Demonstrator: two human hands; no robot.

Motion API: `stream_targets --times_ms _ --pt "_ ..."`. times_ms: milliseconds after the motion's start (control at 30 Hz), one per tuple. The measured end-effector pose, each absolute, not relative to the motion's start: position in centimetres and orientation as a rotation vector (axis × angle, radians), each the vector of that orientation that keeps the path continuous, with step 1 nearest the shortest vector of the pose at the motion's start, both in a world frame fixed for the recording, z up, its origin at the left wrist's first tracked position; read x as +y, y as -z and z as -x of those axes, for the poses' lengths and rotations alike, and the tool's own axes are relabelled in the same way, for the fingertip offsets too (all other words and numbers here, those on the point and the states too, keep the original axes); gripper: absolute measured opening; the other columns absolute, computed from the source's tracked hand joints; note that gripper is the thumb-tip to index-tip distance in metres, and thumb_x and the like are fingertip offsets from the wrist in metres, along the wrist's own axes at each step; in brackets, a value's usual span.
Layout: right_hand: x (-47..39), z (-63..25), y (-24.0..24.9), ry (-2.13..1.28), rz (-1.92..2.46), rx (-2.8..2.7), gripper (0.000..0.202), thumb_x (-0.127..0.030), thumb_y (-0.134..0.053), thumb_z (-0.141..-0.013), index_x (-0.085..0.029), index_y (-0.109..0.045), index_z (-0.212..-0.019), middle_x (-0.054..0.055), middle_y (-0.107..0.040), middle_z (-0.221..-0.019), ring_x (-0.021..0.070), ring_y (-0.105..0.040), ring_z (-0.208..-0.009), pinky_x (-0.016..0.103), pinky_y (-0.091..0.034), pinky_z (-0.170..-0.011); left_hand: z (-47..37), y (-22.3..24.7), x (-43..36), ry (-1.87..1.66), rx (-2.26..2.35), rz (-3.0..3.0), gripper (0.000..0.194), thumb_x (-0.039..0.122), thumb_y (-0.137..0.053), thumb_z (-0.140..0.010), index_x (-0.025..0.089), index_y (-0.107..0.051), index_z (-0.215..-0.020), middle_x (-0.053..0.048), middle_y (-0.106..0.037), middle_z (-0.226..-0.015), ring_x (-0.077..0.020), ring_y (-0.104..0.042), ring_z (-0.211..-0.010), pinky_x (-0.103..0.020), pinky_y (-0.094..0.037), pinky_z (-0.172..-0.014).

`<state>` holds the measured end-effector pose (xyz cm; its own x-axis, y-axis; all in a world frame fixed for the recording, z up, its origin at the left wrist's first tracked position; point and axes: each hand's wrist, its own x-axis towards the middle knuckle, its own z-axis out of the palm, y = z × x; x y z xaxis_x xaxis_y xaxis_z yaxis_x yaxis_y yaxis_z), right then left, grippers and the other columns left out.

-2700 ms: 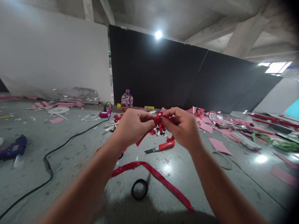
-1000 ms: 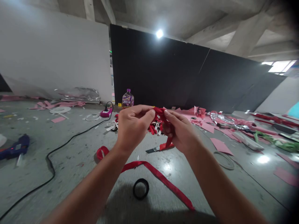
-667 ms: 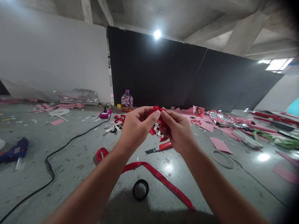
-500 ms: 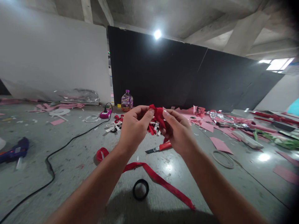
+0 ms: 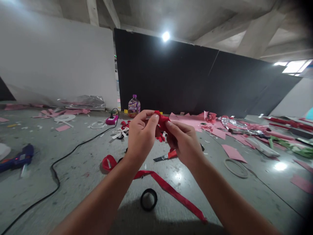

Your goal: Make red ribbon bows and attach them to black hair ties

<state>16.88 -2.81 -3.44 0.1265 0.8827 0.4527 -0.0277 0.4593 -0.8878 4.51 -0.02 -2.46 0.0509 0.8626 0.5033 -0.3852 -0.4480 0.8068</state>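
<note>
Pinching: our left hand and right hand both grip red cloth, right between them.
Knife: near our right hand.
Black ring: below both our hands.

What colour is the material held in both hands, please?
The material is red, clearest in the head view.

A grey worktop supports a knife below the right hand and a bottle beyond the left hand.
</note>
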Motion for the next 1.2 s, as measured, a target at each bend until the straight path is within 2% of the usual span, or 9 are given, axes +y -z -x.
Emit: stream_targets --times_ms 167,300,433,567,700,833,1033,1200 --pt "-2.7 -16.4 3.5 -0.895 0.814 -1.104 0.022 -0.03 -0.07 -0.083 -0.017 -0.065 -0.066 -0.004 -0.049 -0.055 0.005 -0.037 -0.043 0.022 -0.022 -0.038 -4.7 2.4 0.1 -1.664 0.541 -1.116 0.009 0.03 -0.059 -0.087 0.021 -0.059 -0.087 0.006 -0.056 -0.057 -0.0071 -0.05 -0.043 -0.016 -0.036 -0.039" --pt "-2.5 -15.9 3.3 -0.961 0.738 -0.967 0.025 -0.025 -0.069 -0.079 -0.017 -0.056 -0.058 -0.006 -0.042 -0.055 0.0043 -0.031 -0.044 0.022 -0.021 -0.04 -4.6 2.0 -0.1 -1.513 0.51 -0.989 0.012 0.031 -0.056 -0.088 0.02 -0.053 -0.083 0.006 -0.051 -0.052 -0.0065 -0.044 -0.039 -0.016 -0.03 -0.037" --pt "-2.4 -16.0 3.3 -0.925 0.72 -0.961 0.021 -0.027 -0.068 -0.079 -0.018 -0.057 -0.063 -0.006 -0.046 -0.055 0.0037 -0.031 -0.04 0.022 -0.018 -0.037 -4.5 1.8 0.0 -1.288 0.381 -0.992 0.027 0.043 -0.058 -0.086 0.017 -0.056 -0.079 0.004 -0.052 -0.054 -0.005 -0.036 -0.038 -0.018 -0.025 -0.038" --pt "-2.5 -16.1 3.4 -0.878 0.732 -1.001 0.019 -0.033 -0.068 -0.082 -0.019 -0.062 -0.072 -0.005 -0.051 -0.059 0.0037 -0.034 -0.042 0.021 -0.02 -0.036 -4.6 2.2 0.1 -1.263 0.471 -1.125 0.025 0.036 -0.07 -0.079 0.015 -0.059 -0.073 0.004 -0.052 -0.055 -0.0031 -0.034 -0.039 -0.018 -0.022 -0.038" --pt "-2.6 -16.1 3.5 -0.872 0.745 -1.029 0.017 -0.036 -0.071 -0.083 -0.02 -0.065 -0.079 -0.005 -0.052 -0.063 0.0027 -0.035 -0.042 0.019 -0.021 -0.036 -4.6 2.6 0.2 -1.337 0.533 -1.259 0.023 0.038 -0.071 -0.081 0.015 -0.066 -0.08 0.004 -0.054 -0.056 -0.0036 -0.038 -0.042 -0.018 -0.025 -0.039" --pt "-2.5 -16.1 3.6 -0.833 0.748 -1.027 0.016 -0.035 -0.069 -0.085 -0.02 -0.065 -0.081 -0.006 -0.051 -0.061 0.003 -0.034 -0.041 0.019 -0.02 -0.035 -4.6 3.0 0.6 -1.368 0.491 -1.321 0.026 0.042 -0.066 -0.086 0.017 -0.065 -0.081 0.001 -0.059 -0.059 -0.0069 -0.048 -0.047 -0.019 -0.035 -0.045" --pt "-2.6 -15.8 3.8 -0.849 0.709 -0.919 0.024 -0.035 -0.068 -0.084 -0.022 -0.052 -0.072 -0.006 -0.048 -0.058 0.0062 -0.037 -0.044 0.021 -0.024 -0.038 -4.9 3.7 0.9 -1.486 0.54 -1.366 0.029 0.047 -0.056 -0.092 0.019 -0.062 -0.09 0.001 -0.059 -0.058 -0.0089 -0.05 -0.045 -0.021 -0.034 -0.044" --pt "-3.0 -15.7 3.7 -0.933 0.656 -0.985 0.023 -0.038 -0.067 -0.085 -0.024 -0.049 -0.077 -0.006 -0.047 -0.062 0.0081 -0.038 -0.048 0.022 -0.025 -0.041 -5.1 3.4 0.2 -1.551 0.522 -1.238 0.031 0.05 -0.056 -0.091 0.021 -0.052 -0.082 0.005 -0.05 -0.05 -0.0084 -0.044 -0.041 -0.019 -0.03 -0.04"
